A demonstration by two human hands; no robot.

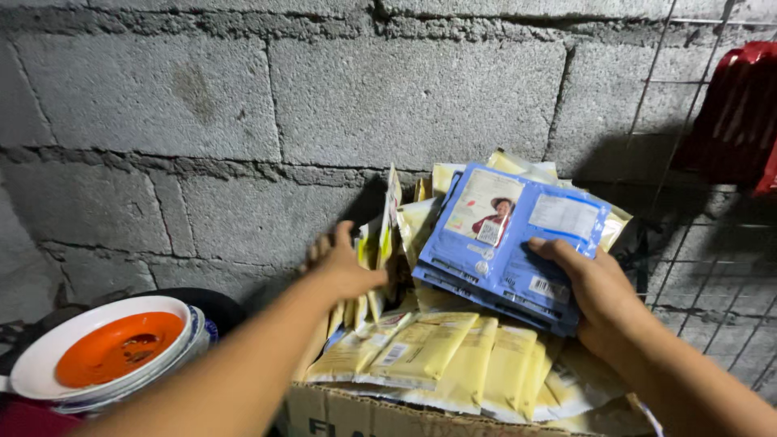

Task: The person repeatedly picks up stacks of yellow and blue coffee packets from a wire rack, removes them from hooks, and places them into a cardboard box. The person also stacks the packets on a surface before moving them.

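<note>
**Box of sachets, both hands in**

I see a cardboard box [364, 413] heaped with pale yellow sachets [429, 356]. My right hand [603, 295] has its fingers [558, 251] clamped on a stack of blue packets [510, 243] above the box. My left hand [344, 263] is among upright sachets; its fingers' spread I cannot tell. Stacked bowls [48, 356], the top one orange inside, sit left.

A brown cardboard box [356, 413] holds the things, and only its top edge shows at the bottom of the view. It is full of flat yellow packets [453, 364], some lying down in a row at the front and some standing up at the back. Beside the box sits a stack of white bowls [48, 356], and the top one is orange inside.
</note>
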